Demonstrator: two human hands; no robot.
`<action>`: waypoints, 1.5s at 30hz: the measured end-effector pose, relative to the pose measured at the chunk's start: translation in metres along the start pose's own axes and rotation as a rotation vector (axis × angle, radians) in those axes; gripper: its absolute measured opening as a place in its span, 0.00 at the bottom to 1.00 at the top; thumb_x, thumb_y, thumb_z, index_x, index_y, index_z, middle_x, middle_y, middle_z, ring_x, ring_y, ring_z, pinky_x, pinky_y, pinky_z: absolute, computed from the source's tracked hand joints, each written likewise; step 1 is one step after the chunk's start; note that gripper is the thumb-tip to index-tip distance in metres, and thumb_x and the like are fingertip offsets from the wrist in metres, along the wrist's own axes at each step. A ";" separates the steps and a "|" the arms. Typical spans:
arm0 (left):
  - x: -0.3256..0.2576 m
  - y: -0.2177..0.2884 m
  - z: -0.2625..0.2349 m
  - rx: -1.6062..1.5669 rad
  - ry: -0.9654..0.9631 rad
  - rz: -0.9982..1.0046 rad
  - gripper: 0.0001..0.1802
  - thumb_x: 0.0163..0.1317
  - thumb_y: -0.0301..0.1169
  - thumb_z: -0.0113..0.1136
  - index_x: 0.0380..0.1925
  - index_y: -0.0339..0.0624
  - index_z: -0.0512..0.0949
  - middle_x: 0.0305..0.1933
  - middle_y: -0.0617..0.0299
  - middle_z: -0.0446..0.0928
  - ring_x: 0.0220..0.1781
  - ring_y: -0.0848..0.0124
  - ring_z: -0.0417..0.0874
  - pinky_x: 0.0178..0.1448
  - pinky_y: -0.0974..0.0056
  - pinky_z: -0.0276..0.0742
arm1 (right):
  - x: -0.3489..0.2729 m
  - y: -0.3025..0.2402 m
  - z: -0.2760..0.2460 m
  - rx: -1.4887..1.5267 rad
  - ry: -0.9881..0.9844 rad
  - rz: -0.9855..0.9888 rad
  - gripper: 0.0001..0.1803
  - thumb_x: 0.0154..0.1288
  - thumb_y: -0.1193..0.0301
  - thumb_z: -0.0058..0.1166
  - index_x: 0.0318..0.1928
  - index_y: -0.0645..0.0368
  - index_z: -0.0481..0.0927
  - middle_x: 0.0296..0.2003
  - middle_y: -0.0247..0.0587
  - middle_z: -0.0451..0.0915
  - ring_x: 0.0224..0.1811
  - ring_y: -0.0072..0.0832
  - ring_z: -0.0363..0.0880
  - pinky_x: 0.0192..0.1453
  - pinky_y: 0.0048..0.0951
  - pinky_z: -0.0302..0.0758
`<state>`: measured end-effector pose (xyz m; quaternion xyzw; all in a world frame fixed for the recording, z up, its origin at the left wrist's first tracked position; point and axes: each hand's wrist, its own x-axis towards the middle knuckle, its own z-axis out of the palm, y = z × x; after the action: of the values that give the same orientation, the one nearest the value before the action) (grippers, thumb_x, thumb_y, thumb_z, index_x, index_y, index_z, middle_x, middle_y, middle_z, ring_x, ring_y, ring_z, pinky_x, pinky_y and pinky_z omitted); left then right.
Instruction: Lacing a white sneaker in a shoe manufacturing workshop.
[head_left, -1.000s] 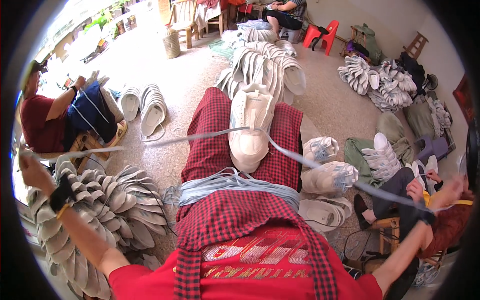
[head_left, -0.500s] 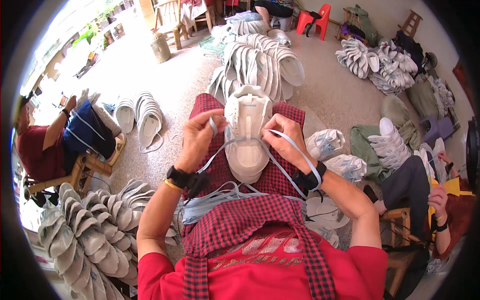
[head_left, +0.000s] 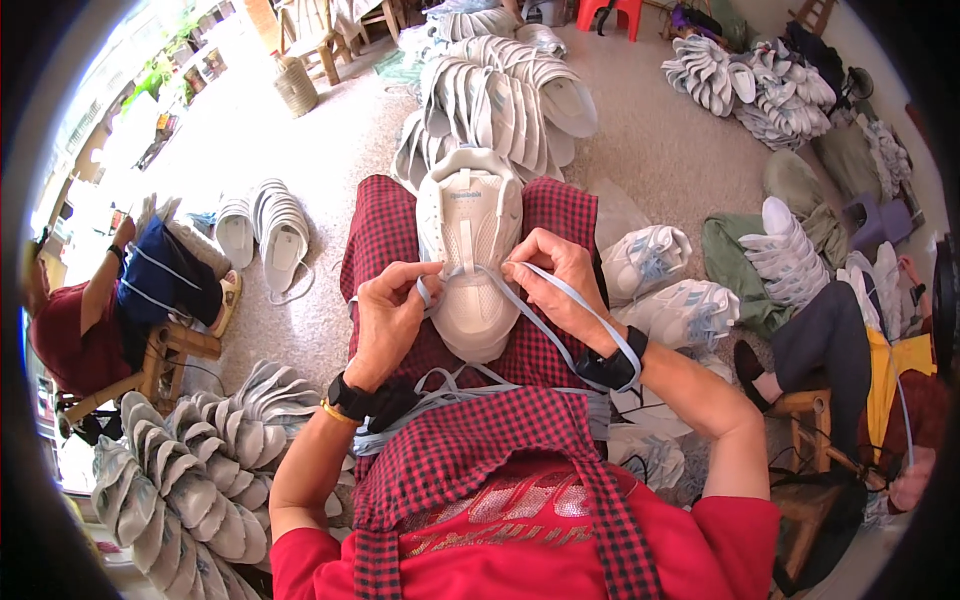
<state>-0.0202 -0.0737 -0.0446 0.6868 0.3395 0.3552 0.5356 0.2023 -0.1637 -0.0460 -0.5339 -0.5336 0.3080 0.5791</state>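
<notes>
A white shoe (head_left: 468, 250) lies on the person's lap, sole down on red-and-black checked cloth (head_left: 560, 215), its toe toward the body and its heel away. The left hand (head_left: 390, 315) sits at the shoe's left side near the lower eyelets, its grip pinched on a pale blue lace (head_left: 555, 330) where the lace meets the shoe. The right hand (head_left: 555, 280) rests against the shoe's right side, its grip closed on the same lace, which runs from the fingers down past the wrist and loops back by a black wristband (head_left: 615, 365). More of the lace lies in slack coils across the lap just below the shoe's toe. Whether the lace end is already through an eyelet cannot be told, since the fingers cover that spot. The left wrist bears a black watch (head_left: 350, 395). On the floor (head_left: 660, 150) ahead stands a row of pale shoe soles (head_left: 510, 95), and a larger heap of grey-white soles (head_left: 180, 480) lies at the person's lower left. Just to the right of the lap are finished white shoes with blue laces (head_left: 670, 285). A seated person in a red shirt (head_left: 70, 330) works at far left; another sits on a wooden stool (head_left: 800, 410) at right.
</notes>
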 end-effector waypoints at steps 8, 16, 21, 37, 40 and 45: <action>0.001 0.002 0.000 -0.039 -0.016 -0.049 0.10 0.69 0.23 0.57 0.46 0.32 0.82 0.35 0.65 0.81 0.36 0.79 0.78 0.44 0.72 0.76 | -0.001 -0.004 0.002 -0.070 0.050 -0.090 0.07 0.57 0.75 0.61 0.34 0.62 0.77 0.25 0.36 0.79 0.29 0.20 0.78 0.37 0.25 0.76; 0.001 0.002 0.000 -0.037 0.008 -0.057 0.09 0.69 0.24 0.58 0.45 0.33 0.83 0.35 0.65 0.82 0.36 0.80 0.79 0.44 0.72 0.77 | -0.003 -0.009 0.000 -0.172 -0.052 -0.066 0.07 0.56 0.76 0.54 0.37 0.60 0.77 0.23 0.36 0.75 0.27 0.24 0.77 0.34 0.30 0.72; 0.000 0.002 0.001 -0.032 0.005 -0.044 0.08 0.68 0.22 0.58 0.44 0.33 0.83 0.35 0.65 0.82 0.35 0.80 0.79 0.43 0.72 0.77 | -0.001 -0.006 0.005 -0.156 -0.046 -0.106 0.06 0.55 0.77 0.52 0.35 0.60 0.75 0.23 0.37 0.74 0.26 0.27 0.76 0.34 0.30 0.72; -0.003 -0.001 -0.001 0.014 0.005 0.029 0.09 0.68 0.22 0.58 0.45 0.33 0.83 0.36 0.66 0.80 0.36 0.80 0.78 0.42 0.73 0.75 | 0.003 -0.002 0.012 -0.087 -0.058 -0.082 0.05 0.54 0.79 0.50 0.33 0.59 0.72 0.21 0.34 0.69 0.23 0.21 0.69 0.28 0.30 0.67; -0.003 -0.001 0.000 0.010 0.006 -0.005 0.08 0.68 0.21 0.59 0.44 0.33 0.84 0.37 0.65 0.80 0.36 0.80 0.79 0.40 0.73 0.75 | 0.005 0.002 0.011 -0.029 -0.069 -0.050 0.04 0.56 0.78 0.51 0.34 0.60 0.72 0.20 0.32 0.69 0.24 0.18 0.67 0.30 0.27 0.67; -0.004 -0.001 -0.001 0.017 0.008 0.001 0.08 0.68 0.22 0.59 0.43 0.33 0.84 0.37 0.66 0.80 0.36 0.81 0.78 0.40 0.74 0.75 | 0.007 0.006 0.008 0.005 -0.113 -0.050 0.04 0.56 0.78 0.51 0.33 0.61 0.72 0.20 0.32 0.69 0.24 0.19 0.68 0.31 0.27 0.68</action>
<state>-0.0233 -0.0761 -0.0455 0.6900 0.3443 0.3553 0.5283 0.1980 -0.1538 -0.0507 -0.5006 -0.5781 0.3244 0.5568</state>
